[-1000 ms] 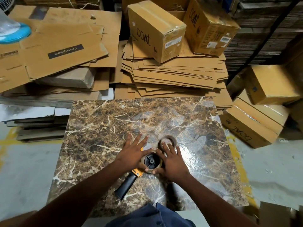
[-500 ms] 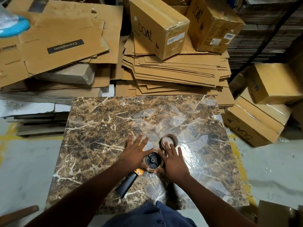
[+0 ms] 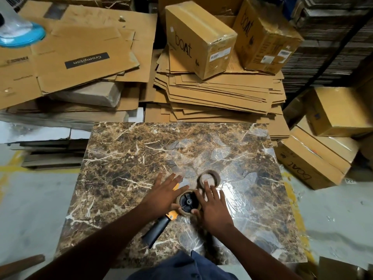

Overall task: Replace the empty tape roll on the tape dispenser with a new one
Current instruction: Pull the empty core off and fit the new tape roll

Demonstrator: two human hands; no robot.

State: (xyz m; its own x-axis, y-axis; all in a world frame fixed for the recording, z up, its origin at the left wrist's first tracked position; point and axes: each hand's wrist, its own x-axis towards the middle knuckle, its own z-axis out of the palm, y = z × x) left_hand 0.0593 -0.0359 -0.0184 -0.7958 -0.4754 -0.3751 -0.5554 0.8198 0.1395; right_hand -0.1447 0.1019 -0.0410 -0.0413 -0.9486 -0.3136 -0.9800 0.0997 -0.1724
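A tape dispenser with a black handle and yellow body lies on its side on the marble table. A brown tape roll sits around its black hub. My left hand lies spread over the dispenser's body, thumb against the roll's left edge. My right hand pinches the roll's right side between thumb and forefinger, the other fingers fanned out. A second brown cardboard ring lies flat just beyond, with my right fingertips reaching over it. Whether either ring carries tape is unclear.
Flattened cartons are stacked behind the table, with two sealed boxes on top. More boxes stand on the floor at the right. Cardboard sheets and a blue fan base lie at the back left.
Both hands stay on the dispenser and roll in the same place. Only the view has drifted slightly.
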